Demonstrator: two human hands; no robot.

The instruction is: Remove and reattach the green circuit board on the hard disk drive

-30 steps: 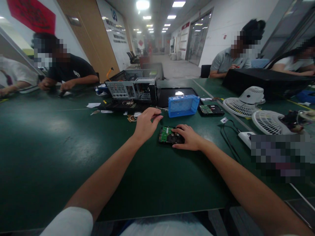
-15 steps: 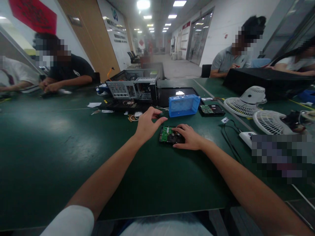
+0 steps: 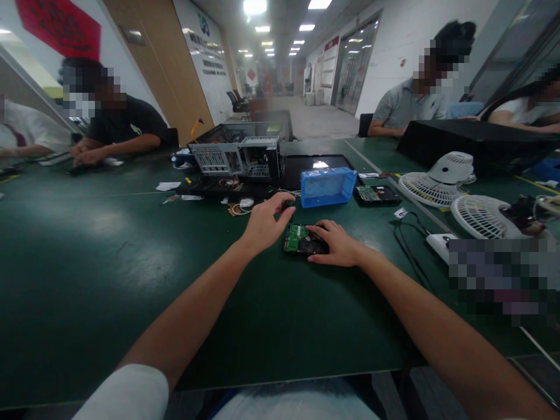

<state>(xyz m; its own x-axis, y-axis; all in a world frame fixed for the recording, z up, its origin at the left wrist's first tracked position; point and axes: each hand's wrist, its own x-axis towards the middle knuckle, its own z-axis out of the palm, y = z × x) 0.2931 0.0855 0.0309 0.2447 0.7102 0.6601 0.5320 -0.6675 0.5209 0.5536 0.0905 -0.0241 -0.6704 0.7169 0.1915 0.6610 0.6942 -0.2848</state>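
Note:
A hard drive lies circuit board up on the green table in front of me. My right hand rests on its right half, fingers curled over it and holding it down. My left hand hovers just left of the drive with thumb and forefinger spread apart. Its fingertips are near a small dark object on the table, and I see nothing held in them. Just beyond the drive stands a blue plastic box.
An open computer case with loose cables stands behind the box, and a second circuit-board drive lies to its right. Two white fans and black cables occupy the right side. Other people sit at the far left and far right.
My left hand has drifted slightly right, toward the drive and the blue box, with its thumb and forefinger spreading. My right hand has stayed on the drive.

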